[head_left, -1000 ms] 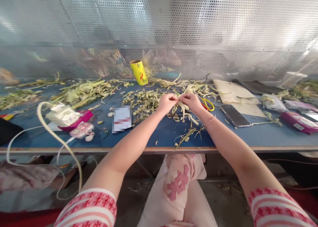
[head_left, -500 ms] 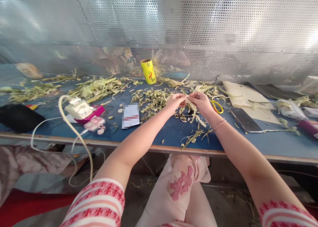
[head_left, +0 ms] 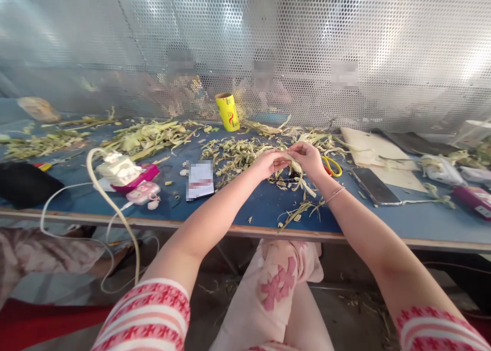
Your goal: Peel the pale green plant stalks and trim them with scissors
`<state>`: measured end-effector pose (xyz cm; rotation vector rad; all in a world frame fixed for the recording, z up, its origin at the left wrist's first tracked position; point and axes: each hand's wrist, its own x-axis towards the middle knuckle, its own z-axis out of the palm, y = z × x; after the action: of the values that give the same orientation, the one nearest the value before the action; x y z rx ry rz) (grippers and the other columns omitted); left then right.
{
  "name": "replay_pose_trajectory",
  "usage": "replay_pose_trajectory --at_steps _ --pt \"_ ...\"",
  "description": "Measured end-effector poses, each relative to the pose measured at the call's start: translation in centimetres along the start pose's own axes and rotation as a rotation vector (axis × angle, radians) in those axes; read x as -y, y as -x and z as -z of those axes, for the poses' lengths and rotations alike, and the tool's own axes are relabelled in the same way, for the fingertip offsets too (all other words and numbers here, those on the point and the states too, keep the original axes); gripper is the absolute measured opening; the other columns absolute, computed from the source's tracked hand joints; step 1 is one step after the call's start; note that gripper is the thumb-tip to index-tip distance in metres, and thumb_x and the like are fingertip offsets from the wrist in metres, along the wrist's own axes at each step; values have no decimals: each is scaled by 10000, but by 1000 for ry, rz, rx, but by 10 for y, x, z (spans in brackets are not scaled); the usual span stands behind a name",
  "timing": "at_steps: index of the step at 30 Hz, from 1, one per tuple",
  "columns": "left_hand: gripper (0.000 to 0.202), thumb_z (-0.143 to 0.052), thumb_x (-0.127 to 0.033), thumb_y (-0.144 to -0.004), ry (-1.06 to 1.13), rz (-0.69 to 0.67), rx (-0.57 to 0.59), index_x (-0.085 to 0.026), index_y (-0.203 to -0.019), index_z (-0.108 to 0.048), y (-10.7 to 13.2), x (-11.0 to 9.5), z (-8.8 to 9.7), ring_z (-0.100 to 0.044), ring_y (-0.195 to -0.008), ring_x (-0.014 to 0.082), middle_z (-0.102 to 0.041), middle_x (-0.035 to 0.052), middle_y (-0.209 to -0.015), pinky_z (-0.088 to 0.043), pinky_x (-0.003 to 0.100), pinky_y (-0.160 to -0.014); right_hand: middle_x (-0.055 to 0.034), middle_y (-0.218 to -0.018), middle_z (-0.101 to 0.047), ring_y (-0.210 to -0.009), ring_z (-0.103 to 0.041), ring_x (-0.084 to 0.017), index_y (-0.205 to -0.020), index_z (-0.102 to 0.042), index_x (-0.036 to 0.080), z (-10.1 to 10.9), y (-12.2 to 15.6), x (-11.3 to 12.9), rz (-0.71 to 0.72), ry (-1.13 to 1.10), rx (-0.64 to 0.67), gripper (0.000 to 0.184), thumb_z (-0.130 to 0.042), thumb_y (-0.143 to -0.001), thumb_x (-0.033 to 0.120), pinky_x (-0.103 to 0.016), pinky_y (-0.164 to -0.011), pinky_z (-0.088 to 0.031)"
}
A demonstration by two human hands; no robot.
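My left hand (head_left: 270, 163) and my right hand (head_left: 309, 158) meet above the blue table, fingertips close together. Both pinch a pale dried plant strip (head_left: 295, 166), which shows between them and droops a little on the right-hand side. Beneath and to the left lies a heap of short, curled greenish plant pieces (head_left: 233, 154). Loose pale strips (head_left: 306, 186) lie just under the hands. Close to my right wrist are scissors with yellow handles (head_left: 334, 167), partly hidden by it.
A yellow roll (head_left: 228, 113) stands at the back by the perforated metal panel (head_left: 284, 28). Leftward are a phone-like card (head_left: 200, 179), a plug block (head_left: 118, 168) with cables and a stalk pile (head_left: 149, 138). On the right lie a dark phone (head_left: 376, 186) and cardboard (head_left: 378, 149).
The view has shifted slightly, moving the table items a little to the left. Both hands stay together on the plant strip, with only a small change in finger position.
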<state>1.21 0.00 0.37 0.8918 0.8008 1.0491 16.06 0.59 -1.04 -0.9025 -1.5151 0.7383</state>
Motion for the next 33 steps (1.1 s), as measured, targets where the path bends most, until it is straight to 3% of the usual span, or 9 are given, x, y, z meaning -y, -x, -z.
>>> replay_pose_trajectory --at_steps 5,12,19,28,33 --pt "125 -611 -16 -756 33 0 14 -115 -680 -617 -4 1 2 -664 -594 94 -663 25 -593 -556 228 -721 -15 -772 -667 -749 -622 -164 -775 -615 205 0 0 -2 4 -15 -13 238 -739 -640 357 -346 -781 -509" --pt "164 -599 23 -764 68 2 6 -109 -669 -622 -4 2 2 -650 -588 62 -658 12 -605 -542 179 -692 -10 -768 -641 -736 -599 -152 -782 -602 205 -1 1 0 15 -22 -9 199 -708 -671 330 -325 -757 -493" --pt "228 -539 -245 -883 102 66 -46 -120 -724 -643 0 -2 -1 -695 -707 144 -695 75 -644 -575 289 -792 -9 -816 -643 -763 -594 -145 -796 -570 216 -1 2 1 49 -25 -93 168 -664 -701 318 -315 -779 -486" --pt "240 -572 -267 -879 101 111 11 -113 -704 -634 7 -3 -9 -650 -580 93 -664 44 -583 -544 193 -626 -5 -811 -619 -765 -583 -141 -793 -560 222 -5 2 0 65 -123 -13 193 -683 -695 333 -317 -782 -484" --pt "222 -604 -275 -859 63 54 39 -112 -710 -628 9 -1 -10 -643 -579 82 -663 34 -590 -547 197 -658 -4 -807 -625 -769 -588 -141 -803 -566 219 -5 4 2 58 -66 -43 161 -657 -713 317 -307 -761 -489"
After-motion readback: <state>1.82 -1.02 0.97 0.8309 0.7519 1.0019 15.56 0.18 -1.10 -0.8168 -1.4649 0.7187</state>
